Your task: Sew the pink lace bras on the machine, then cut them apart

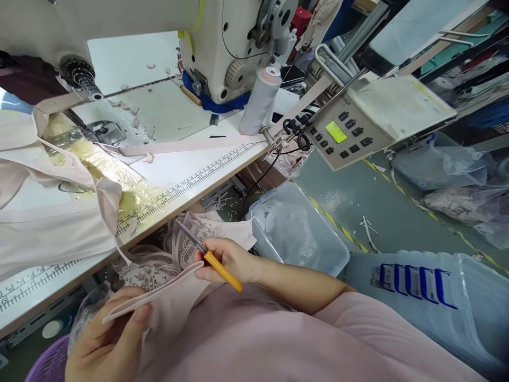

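My left hand [113, 331], at the lower left, pinches the folded edge of a pale pink fabric piece [169, 302] between thumb and fingers. The piece stretches up to my right hand [225, 260], whose fingertips meet its far end. My right hand is closed around a yellow-handled tool [222, 270] with a slim grey metal blade pointing up and left. Whether it is a knife or one side of scissors I cannot tell. Beige lace fabric [151, 273] hangs behind the piece, below the table edge.
A sewing machine [214, 53] stands on the white table [186, 178] with a printed ruler edge. Pale fabric [51, 233] lies left. A thread cone [260, 101] and a control box [345, 132] are right of the machine. Plastic bins [338, 254] and a purple basket [50, 361] sit below.
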Demonstrator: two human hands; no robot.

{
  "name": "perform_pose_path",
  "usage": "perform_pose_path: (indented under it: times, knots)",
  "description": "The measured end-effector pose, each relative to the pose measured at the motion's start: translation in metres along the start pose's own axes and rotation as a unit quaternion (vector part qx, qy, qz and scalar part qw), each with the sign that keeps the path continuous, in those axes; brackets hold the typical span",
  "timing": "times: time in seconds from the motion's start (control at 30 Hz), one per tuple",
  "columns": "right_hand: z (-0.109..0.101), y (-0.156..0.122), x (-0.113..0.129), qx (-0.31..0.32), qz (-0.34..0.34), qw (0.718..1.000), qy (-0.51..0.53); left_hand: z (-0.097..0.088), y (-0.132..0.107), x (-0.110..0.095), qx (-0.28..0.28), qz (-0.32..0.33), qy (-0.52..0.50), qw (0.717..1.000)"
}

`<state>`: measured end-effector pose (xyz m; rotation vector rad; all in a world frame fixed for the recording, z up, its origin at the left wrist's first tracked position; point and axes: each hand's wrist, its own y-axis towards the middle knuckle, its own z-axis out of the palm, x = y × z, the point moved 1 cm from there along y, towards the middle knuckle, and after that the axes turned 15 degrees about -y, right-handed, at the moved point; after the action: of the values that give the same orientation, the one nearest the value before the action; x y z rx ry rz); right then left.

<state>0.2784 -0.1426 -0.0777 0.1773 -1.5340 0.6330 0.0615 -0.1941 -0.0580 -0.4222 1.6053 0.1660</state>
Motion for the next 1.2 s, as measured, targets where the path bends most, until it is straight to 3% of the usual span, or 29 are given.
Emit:
perform_pose_path:
  times: [0.13, 0.27, 0.43, 0.57, 0.7, 0.83, 0.97, 1.03, 1.1, 1.13, 1.2]
  knots:
    - [0.001, -0.003, 0.003, -0.029, -0.037, 0.999, -0.012, -0.001, -0.002, -0.001, 0.015, -0.051, -0.085, 0.995]
    - [0.000, -0.005, 0.004, -0.065, -0.120, 0.987, -0.088, 0.002, -0.005, -0.001, 0.009, -0.067, -0.087, 0.994]
    - [0.003, -0.009, 0.002, -0.089, -0.170, 0.969, -0.153, 0.007, -0.008, -0.002, 0.006, -0.104, -0.119, 0.987]
    - [0.008, -0.012, -0.005, -0.168, -0.211, 0.938, -0.217, 0.013, -0.007, -0.005, 0.002, -0.111, -0.151, 0.982]
    - [0.010, -0.012, -0.015, -0.230, -0.202, 0.917, -0.255, 0.024, -0.005, -0.004, 0.016, -0.104, -0.150, 0.983]
    - [0.008, -0.010, -0.019, -0.237, -0.176, 0.910, -0.290, 0.033, -0.002, 0.001, 0.017, -0.138, -0.142, 0.980]
    - [0.003, -0.009, -0.018, -0.241, -0.160, 0.898, -0.332, 0.030, 0.005, 0.008, 0.026, -0.156, -0.102, 0.982]
    - [0.002, -0.007, -0.017, -0.231, -0.148, 0.898, -0.345, 0.023, 0.009, 0.009, 0.048, -0.107, -0.046, 0.992]
    - [0.000, -0.005, -0.016, -0.212, -0.140, 0.901, -0.352, 0.015, 0.014, 0.003, 0.038, 0.038, 0.045, 0.998]
    - [0.000, -0.005, -0.016, -0.202, -0.139, 0.903, -0.353, 0.013, 0.014, -0.003, 0.026, 0.150, 0.099, 0.983]
    - [0.000, -0.004, -0.016, -0.186, -0.142, 0.905, -0.356, 0.013, 0.013, -0.017, 0.050, 0.368, 0.190, 0.909]
